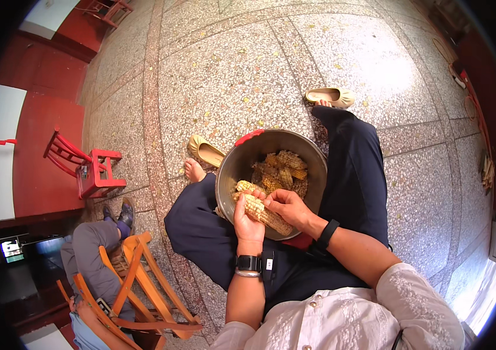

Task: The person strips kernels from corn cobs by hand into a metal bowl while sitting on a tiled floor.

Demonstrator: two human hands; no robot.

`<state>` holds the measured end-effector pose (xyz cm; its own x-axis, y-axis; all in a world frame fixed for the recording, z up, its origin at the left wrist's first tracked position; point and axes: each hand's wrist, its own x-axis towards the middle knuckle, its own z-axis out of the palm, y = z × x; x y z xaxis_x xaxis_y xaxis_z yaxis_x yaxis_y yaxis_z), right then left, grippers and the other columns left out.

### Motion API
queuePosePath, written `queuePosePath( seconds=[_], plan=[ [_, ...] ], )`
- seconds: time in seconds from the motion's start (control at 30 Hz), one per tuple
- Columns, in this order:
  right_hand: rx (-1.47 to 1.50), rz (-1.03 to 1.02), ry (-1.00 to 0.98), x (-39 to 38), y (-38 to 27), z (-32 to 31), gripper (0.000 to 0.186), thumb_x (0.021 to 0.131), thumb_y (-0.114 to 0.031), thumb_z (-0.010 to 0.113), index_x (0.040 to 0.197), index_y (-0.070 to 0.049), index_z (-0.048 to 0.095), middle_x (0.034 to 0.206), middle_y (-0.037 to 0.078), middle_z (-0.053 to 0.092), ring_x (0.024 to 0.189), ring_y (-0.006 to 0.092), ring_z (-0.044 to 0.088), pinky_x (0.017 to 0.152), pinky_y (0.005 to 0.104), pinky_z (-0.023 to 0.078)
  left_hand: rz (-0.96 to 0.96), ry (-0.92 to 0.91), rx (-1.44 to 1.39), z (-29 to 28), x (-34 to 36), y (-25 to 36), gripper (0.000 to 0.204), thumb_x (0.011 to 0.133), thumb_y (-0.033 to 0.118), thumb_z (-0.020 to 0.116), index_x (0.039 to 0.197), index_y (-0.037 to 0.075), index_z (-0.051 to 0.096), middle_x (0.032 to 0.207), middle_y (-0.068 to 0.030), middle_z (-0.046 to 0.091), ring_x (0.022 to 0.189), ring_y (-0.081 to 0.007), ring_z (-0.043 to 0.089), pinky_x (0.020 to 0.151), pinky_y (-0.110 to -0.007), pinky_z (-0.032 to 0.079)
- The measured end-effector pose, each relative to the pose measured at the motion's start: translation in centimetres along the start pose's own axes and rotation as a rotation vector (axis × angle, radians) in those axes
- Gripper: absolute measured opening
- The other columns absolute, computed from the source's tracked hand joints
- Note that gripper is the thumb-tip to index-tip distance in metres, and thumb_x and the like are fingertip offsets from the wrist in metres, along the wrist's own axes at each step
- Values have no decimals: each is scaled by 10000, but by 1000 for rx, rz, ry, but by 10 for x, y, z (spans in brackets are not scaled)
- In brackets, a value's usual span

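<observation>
A pale yellow corn cob, partly bare of kernels, lies slantwise over the near side of a deep metal pot between my knees. My left hand grips the cob from the left, thumb along its side. With bent fingers pressed together, my right hand pinches at the cob's upper side; the fingertips are partly hidden. Beneath the hands, the pot holds several corn cobs, some yellow with kernels and others paler. A red grip shows on the pot's far rim.
Slip-on shoes lie by my bare feet on the speckled floor. A red chair stands at left. Nearer, a person in grey trousers sits beside a wooden folding chair.
</observation>
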<state>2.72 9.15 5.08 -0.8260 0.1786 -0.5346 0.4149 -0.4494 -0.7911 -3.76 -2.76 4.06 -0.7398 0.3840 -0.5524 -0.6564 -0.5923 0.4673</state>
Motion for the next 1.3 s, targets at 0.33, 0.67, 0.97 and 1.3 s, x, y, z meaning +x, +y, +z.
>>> queuePosePath(
  seconds=[0.33,0.67,0.97,1.3],
  plan=[
    [-27,40,8,-1,-3,0,146,852,-166,621,871,-23,601,765,6,586,682,68,499,609,238,430,-7,7,-12,-5,3,-1,232,926,255,517,972,33,566,924,-106,627,883,-235,597,848,-370,487],
    [-48,-37,19,6,11,-2,128,836,-142,617,847,-15,607,759,17,600,688,72,517,626,242,444,-19,52,27,-8,4,-3,222,925,254,520,966,42,568,900,-101,633,862,-226,601,832,-365,490],
    [-44,-46,29,6,17,-3,114,833,-129,611,856,-18,606,721,11,578,617,68,490,539,237,411,-31,29,-13,-8,5,-2,248,928,267,510,967,26,553,923,-116,611,892,-244,576,859,-383,471],
    [-38,-67,13,0,5,1,159,857,-170,648,840,-23,592,729,3,586,642,52,495,551,219,412,-20,3,1,-9,5,-2,254,926,267,508,985,22,533,930,-110,594,908,-237,562,871,-377,461]
  ],
)
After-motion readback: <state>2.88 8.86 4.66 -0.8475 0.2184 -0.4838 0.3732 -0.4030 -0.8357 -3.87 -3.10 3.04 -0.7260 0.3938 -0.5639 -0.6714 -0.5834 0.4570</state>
